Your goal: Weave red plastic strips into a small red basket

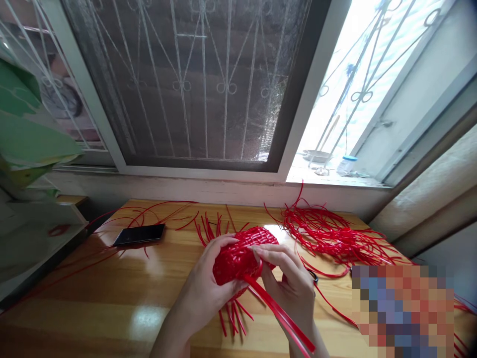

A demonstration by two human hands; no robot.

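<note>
A tangled heap of glossy red strips (330, 236) lies to the right. Your left hand (206, 276) clasps the red woven piece (233, 259), slanting lengthwise up rightward; your right hand (290, 278) pinches its strand (260, 267).

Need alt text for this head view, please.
A person's left hand holds a red woven piece over a wooden table, the right hand pinching its surface. A black phone lies to the left, a heap of red strips to the right; a barred window stands behind.

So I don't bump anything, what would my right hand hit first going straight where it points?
Your right hand probably meets the red woven piece, right by its fingertips; depth is unclear.
</note>
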